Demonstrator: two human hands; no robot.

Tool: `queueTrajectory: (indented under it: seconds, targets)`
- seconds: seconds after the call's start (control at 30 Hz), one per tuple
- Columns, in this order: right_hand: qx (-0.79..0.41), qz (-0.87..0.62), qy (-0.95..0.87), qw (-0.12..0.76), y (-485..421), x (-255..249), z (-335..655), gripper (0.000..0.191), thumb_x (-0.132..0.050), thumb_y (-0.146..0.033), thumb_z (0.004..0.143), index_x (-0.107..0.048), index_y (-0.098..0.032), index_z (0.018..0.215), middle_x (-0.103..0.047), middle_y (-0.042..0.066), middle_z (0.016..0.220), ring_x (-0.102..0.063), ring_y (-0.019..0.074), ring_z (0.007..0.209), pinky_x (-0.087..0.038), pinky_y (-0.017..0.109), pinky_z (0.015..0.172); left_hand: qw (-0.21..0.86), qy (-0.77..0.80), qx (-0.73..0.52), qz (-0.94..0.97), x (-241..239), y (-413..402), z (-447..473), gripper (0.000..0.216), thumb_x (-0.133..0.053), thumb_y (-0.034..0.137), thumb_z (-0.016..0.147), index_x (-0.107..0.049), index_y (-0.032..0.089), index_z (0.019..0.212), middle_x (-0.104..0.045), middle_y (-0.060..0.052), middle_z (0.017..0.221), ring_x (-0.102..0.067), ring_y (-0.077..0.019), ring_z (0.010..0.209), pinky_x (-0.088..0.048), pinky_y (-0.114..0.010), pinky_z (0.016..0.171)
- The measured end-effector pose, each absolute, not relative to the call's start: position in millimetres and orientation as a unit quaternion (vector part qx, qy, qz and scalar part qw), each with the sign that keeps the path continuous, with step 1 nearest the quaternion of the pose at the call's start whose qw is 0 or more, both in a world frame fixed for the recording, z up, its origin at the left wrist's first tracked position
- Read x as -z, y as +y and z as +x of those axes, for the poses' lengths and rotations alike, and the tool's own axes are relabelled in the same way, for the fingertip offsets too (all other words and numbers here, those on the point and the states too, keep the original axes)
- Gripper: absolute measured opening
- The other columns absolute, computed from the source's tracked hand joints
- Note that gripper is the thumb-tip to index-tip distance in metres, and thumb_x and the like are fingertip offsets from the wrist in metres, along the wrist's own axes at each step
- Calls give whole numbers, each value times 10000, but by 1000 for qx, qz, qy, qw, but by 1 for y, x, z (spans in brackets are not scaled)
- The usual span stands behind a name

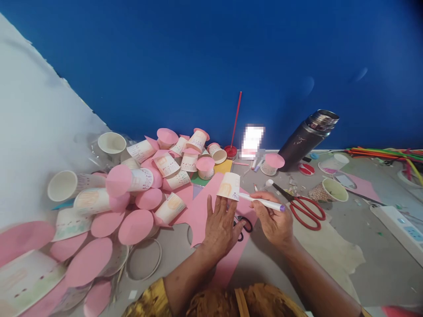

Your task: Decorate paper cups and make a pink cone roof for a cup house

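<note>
Evidently steadiness matters: left hand (220,224), spread open, braces the upturned white paper cup (228,186); right hand (276,222) clasps a white marker pen (262,202).

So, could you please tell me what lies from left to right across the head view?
Heap of pink-topped paper cups → left hand → right hand holding a white marker → red scissors → white power strip.
</note>
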State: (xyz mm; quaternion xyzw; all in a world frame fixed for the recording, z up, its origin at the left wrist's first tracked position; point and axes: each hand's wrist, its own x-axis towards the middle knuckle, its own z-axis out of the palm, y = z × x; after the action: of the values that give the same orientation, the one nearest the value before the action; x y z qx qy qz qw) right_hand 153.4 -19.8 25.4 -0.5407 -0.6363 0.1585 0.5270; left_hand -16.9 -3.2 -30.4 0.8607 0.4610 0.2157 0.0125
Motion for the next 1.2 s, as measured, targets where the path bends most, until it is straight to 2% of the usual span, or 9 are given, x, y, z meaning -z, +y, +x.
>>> queueTrajectory:
  seconds: [0.17, 0.3, 0.5, 0.73, 1.0, 1.1, 1.2]
  targets:
    - [-163, -535, -639, 528, -18, -23, 153, 137, -584, -282, 1013, -704, -231, 1057, -763, 29, 929, -739, 165, 744, -555, 260, 672, 13, 458, -225, 860, 31, -3, -17, 725, -634, 469, 954, -411, 147, 1563, -497, -248, 1574, -438, -404, 1481, -229, -693, 1237]
    - [-148, -533, -649, 522, -17, -26, 152, 141, -585, -288, 1010, -708, -226, 1038, -765, 30, 885, -747, 175, 769, -560, 264, 694, 18, 456, -233, 859, 32, -3, -17, 717, -651, 465, 943, -433, 145, 1546, -509, -251, 1560, -442, -403, 1476, -226, -695, 1238]
    - [-174, -532, -643, 523, -21, -28, 152, 151, -573, -286, 1012, -709, -219, 1005, -697, -27, 676, -598, 111, 492, -502, 238, 554, 15, 456, -240, 857, 34, -2, -17, 688, -650, 467, 943, -464, 133, 1516, -527, -258, 1537, -456, -407, 1464, -221, -696, 1240]
    - [-164, -537, -619, 549, -20, -27, 154, 129, -586, -268, 1005, -707, -223, 1000, -748, 0, 799, -693, 124, 604, -524, 212, 565, 19, 457, -226, 860, 32, -3, -16, 733, -621, 481, 962, -381, 148, 1569, -483, -246, 1584, -438, -403, 1480, -227, -697, 1241]
    - [-158, -531, -633, 541, -18, -25, 155, 130, -596, -271, 1000, -713, -215, 1005, -761, 18, 853, -732, 141, 669, -535, 221, 590, 27, 451, -237, 860, 35, -2, -17, 732, -623, 489, 956, -384, 154, 1562, -483, -242, 1582, -439, -393, 1481, -244, -686, 1242]
    - [-158, -533, -641, 530, -20, -25, 155, 150, -582, -280, 1002, -711, -208, 977, -726, -2, 741, -649, 116, 548, -482, 221, 515, 27, 451, -239, 860, 36, -2, -17, 732, -618, 496, 959, -388, 148, 1560, -485, -242, 1582, -443, -398, 1475, -250, -690, 1235]
    - [-158, -540, -622, 545, -22, -26, 155, 178, -570, -304, 1007, -709, -202, 962, -716, -2, 726, -564, 99, 472, -454, 226, 470, 30, 449, -239, 860, 35, -2, -17, 754, -619, 489, 961, -359, 137, 1576, -475, -248, 1589, -431, -397, 1486, -247, -692, 1234]
